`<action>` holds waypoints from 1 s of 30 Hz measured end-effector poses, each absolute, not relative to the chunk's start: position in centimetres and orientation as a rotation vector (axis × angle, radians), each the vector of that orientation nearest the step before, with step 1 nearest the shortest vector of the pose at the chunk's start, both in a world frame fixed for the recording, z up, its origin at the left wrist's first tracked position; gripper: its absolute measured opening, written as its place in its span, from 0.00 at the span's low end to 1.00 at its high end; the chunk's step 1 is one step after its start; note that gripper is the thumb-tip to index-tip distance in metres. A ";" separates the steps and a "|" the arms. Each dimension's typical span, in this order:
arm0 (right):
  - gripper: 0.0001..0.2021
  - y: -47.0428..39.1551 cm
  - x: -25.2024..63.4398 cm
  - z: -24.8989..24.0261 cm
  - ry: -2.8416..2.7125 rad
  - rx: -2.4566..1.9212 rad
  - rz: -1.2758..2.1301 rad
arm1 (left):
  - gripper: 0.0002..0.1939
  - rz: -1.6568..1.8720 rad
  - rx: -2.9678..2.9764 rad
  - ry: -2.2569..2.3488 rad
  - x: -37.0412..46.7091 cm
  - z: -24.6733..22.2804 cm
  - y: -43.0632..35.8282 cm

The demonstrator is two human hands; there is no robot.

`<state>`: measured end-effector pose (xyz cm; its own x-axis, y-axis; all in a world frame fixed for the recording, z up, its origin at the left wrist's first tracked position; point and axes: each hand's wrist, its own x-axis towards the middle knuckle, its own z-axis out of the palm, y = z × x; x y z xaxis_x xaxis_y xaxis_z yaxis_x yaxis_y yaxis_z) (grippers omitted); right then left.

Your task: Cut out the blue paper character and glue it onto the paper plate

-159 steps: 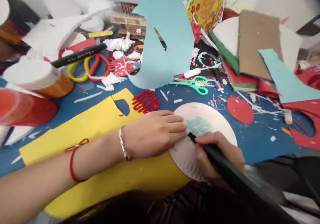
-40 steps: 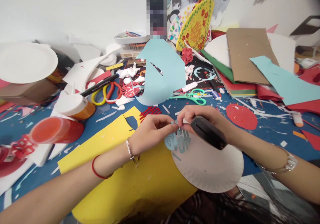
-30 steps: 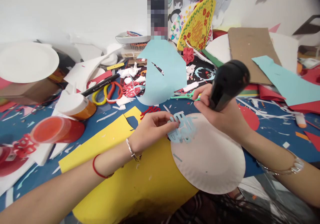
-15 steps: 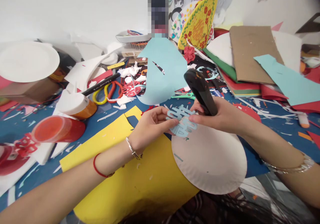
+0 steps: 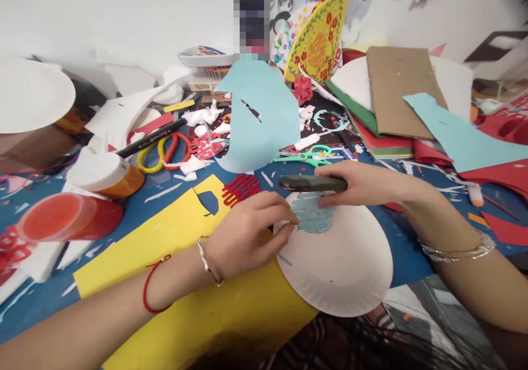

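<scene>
A light-blue paper cut-out (image 5: 314,216) with a lattice-like pattern now lies on the upper part of a white paper plate (image 5: 346,271). My right hand (image 5: 363,183) grips a thick black tool (image 5: 305,183) shaped like a utility knife, held level above the cut-out; no blade shows. Its fingertips are at the cut-out's right edge. My left hand (image 5: 256,230) is closed, thumb and finger brought together beside the cut-out's left edge; what is between them is too small to name. Yellow paper (image 5: 185,298) lies under my left wrist, and a red cut-out (image 5: 240,190) lies behind that hand.
Green scissors (image 5: 307,155) lie beyond my right hand. A large light-blue sheet (image 5: 264,122) stands at the back. Orange-handled scissors (image 5: 177,150), a red jar (image 5: 74,216) and a white-lidded jar (image 5: 105,175) are left. Cardboard (image 5: 400,92) tops a stack at right; paper scraps are scattered around.
The blue cut-out has gone from between both hands down onto the plate. The black tool has tipped from upright to level. My left hand has drawn its fingers off the cut-out's face.
</scene>
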<state>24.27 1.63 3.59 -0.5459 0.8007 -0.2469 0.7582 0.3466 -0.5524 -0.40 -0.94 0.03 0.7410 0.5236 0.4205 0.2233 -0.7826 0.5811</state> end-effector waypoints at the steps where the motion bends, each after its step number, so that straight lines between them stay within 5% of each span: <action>1: 0.12 1.6 24.2 3.6 -2.515 -1.428 0.956 | 0.08 0.755 2.524 0.483 -0.4 -0.1 -1.0; 6: 0.13 0.9 23.9 3.6 -2.154 -1.267 0.868 | 0.10 0.643 2.745 0.329 -0.3 -0.4 -0.9; 16: 0.32 0.1 24.8 1.4 -1.751 -0.899 1.352 | 0.12 0.537 2.789 0.334 -0.7 -0.4 -0.8; 24: 0.13 -0.3 24.4 0.3 -2.099 -0.718 1.230 | 0.15 0.473 2.851 0.314 -0.6 -0.1 -0.8; 30: 0.14 -0.5 25.5 -0.2 -2.127 -0.673 1.297 | 0.12 0.543 2.792 0.311 -0.7 -0.1 -0.8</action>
